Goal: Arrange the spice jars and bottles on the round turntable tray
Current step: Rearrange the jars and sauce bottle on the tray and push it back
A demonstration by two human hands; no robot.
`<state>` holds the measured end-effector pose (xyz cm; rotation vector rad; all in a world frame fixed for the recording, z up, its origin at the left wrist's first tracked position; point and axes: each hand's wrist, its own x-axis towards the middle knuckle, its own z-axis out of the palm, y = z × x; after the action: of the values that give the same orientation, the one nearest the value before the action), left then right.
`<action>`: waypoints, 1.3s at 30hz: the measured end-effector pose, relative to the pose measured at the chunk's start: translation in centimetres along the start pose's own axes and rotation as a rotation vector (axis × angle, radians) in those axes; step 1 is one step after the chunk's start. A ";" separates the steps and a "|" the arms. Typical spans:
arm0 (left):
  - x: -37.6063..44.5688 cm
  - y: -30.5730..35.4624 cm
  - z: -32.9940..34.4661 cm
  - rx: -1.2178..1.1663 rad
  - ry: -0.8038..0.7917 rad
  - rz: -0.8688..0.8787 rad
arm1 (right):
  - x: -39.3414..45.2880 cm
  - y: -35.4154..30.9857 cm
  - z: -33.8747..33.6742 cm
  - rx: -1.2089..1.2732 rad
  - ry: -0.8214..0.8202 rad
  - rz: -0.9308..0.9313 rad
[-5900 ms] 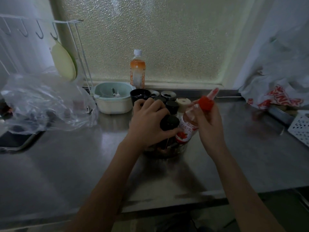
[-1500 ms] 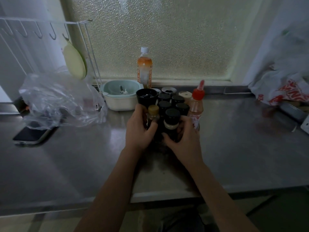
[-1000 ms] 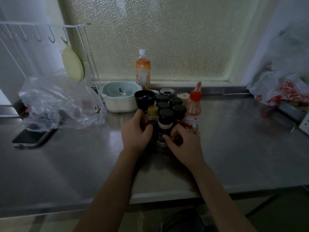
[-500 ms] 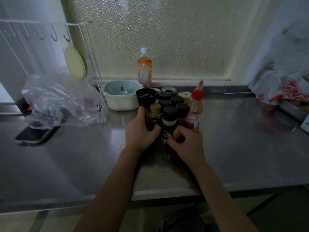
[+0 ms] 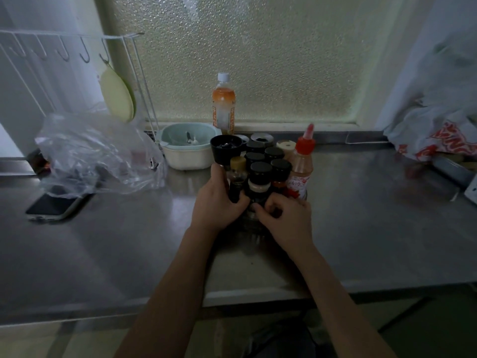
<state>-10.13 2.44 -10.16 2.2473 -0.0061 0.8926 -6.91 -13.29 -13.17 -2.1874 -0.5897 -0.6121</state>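
Observation:
Several black-capped spice jars (image 5: 259, 174) stand packed together on the round turntable tray (image 5: 251, 224), which is almost hidden between my hands. A red-capped squeeze bottle (image 5: 300, 171) stands at the cluster's right edge. A yellow-capped dark bottle (image 5: 237, 174) stands at its left, with a black cup (image 5: 225, 149) behind it. My left hand (image 5: 218, 202) wraps around the yellow-capped bottle's lower part. My right hand (image 5: 286, 218) is curled against the tray's front right rim, below the front jar.
Behind the cluster are a pale bowl (image 5: 187, 151) and an orange drink bottle (image 5: 223, 107) at the window. A clear plastic bag (image 5: 98, 151) and a phone (image 5: 54, 206) lie to the left. A wire hook rack (image 5: 64, 47) stands far left, a shopping bag (image 5: 438, 135) far right.
The squeeze bottle went from my right hand onto the tray's right side. Over the last second both hands stay on the cluster and my right hand slid lower, towards the tray's front rim.

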 end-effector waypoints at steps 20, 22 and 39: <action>0.6 -1.9 0.8 0.116 -0.322 0.064 | 2.8 4.4 -2.4 0.023 -0.321 -0.269; 1.6 -2.1 1.6 0.176 -0.403 0.076 | 3.9 5.3 -2.2 0.038 -0.324 -0.261; 11.5 -6.0 8.0 0.274 -0.400 0.006 | 13.2 9.9 2.7 -0.021 -0.253 -0.175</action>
<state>4.87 4.79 -11.04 2.6500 -0.0770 0.4541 9.80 -14.28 -12.42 -2.2656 -0.9195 -0.4339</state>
